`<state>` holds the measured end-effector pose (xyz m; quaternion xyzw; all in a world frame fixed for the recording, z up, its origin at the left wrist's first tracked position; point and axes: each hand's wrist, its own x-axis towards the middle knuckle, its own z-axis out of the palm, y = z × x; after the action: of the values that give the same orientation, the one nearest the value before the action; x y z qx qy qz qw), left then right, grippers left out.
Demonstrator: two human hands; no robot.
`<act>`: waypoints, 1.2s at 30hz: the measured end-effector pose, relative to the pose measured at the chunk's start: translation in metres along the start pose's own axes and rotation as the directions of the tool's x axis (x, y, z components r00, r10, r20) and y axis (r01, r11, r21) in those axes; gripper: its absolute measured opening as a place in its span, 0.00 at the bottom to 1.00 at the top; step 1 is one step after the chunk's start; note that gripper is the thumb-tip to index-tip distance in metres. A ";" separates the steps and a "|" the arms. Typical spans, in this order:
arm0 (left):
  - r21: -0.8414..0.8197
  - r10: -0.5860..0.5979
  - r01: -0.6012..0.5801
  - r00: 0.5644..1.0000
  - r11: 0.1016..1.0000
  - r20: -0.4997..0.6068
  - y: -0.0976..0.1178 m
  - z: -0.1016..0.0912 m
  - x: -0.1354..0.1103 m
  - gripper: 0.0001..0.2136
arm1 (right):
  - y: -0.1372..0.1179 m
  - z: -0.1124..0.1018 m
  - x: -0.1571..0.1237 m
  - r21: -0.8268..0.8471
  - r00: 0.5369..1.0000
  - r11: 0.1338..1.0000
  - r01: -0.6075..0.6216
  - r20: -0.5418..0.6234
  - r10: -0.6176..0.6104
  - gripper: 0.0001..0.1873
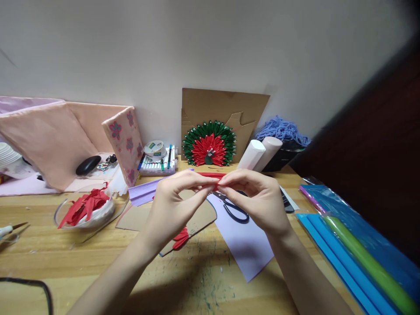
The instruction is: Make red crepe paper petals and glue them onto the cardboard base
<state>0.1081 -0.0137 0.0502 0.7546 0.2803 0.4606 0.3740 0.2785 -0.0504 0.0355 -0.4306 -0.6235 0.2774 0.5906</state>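
Both hands meet over the middle of the table, pinching a red strip that looks like crepe paper (pixel 208 175). My left hand (pixel 175 199) has its thumb and forefinger closed on it. From the other side, my right hand (pixel 256 197) pinches it too, the fingertips of both hands nearly touching. Below them lies a cut cardboard shape (pixel 201 214) with a gathered red piece (pixel 180 238) on it. Black-handled scissors (pixel 241 216) rest on a lilac paper sheet (pixel 249 249), partly hidden by my right hand.
At the left stands a clear bowl (pixel 59 214) of red strips. A green-and-red peacock-like craft (pixel 210 146) is in front of a cardboard sheet (pixel 219 103) at the wall. Markers (pixel 155 165), white rolls (pixel 252 155) and blue yarn (pixel 282 131) flank it. Wrapped blue sheets (pixel 344 245) lie right.
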 end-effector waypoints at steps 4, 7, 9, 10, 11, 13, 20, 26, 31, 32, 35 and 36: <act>-0.013 0.023 -0.023 1.000 1.000 0.010 -0.003 -0.001 0.000 0.07 | -0.001 0.000 0.000 0.012 0.999 0.999 -0.034 -0.008 0.034 0.05; -0.016 0.049 -0.049 0.999 0.999 0.021 -0.005 -0.002 0.000 0.07 | -0.002 0.001 0.000 0.015 0.999 0.999 -0.045 -0.001 0.045 0.05; -0.002 0.071 -0.071 0.997 0.998 0.017 -0.006 -0.003 -0.001 0.07 | -0.003 0.001 0.000 -0.001 0.999 0.999 -0.041 0.009 0.041 0.06; 0.008 0.082 -0.082 0.997 0.997 0.013 -0.006 -0.003 -0.001 0.07 | -0.003 0.001 -0.001 -0.016 0.999 0.999 -0.036 0.011 0.036 0.07; 0.018 0.090 -0.090 0.996 0.996 0.011 -0.006 -0.003 -0.001 0.07 | -0.003 0.001 -0.001 -0.036 1.000 0.999 -0.027 0.010 0.027 0.07; 0.032 0.098 -0.098 0.995 0.995 0.010 -0.007 -0.003 -0.001 0.07 | -0.004 0.001 -0.003 -0.088 1.000 0.996 0.000 -0.003 -0.001 0.08; 0.053 0.103 -0.104 0.995 0.993 0.014 -0.008 -0.002 -0.001 0.06 | -0.005 0.004 -0.005 -0.208 0.996 0.977 0.047 -0.065 -0.062 0.06; 0.111 0.113 -0.114 0.993 0.987 0.018 -0.006 -0.001 0.000 0.05 | -0.006 0.005 -0.005 -0.265 0.993 0.961 0.085 -0.058 -0.104 0.05; 0.111 0.041 -0.047 0.998 0.993 0.056 -0.004 0.001 0.000 0.05 | -0.004 0.005 -0.005 -0.293 0.992 0.951 0.102 -0.037 -0.118 0.06; 0.082 0.013 -0.019 0.998 0.996 0.069 -0.004 0.002 -0.001 0.05 | -0.003 0.005 -0.004 -0.295 0.993 0.951 0.096 -0.034 -0.111 0.06; -0.021 -0.061 0.063 0.993 0.998 0.097 -0.005 0.003 -0.001 0.05 | -0.002 0.004 -0.004 -0.297 0.996 0.952 0.077 -0.025 -0.088 0.05; -0.050 -0.079 0.085 0.992 0.995 0.100 -0.005 0.003 -0.001 0.05 | -0.002 0.004 -0.004 -0.300 0.996 0.951 0.075 -0.021 -0.085 0.05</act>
<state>0.1099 -0.0128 0.0442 0.7538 0.2800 0.4146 0.4260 0.2737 -0.0542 0.0351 -0.4936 -0.6653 0.1486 0.5400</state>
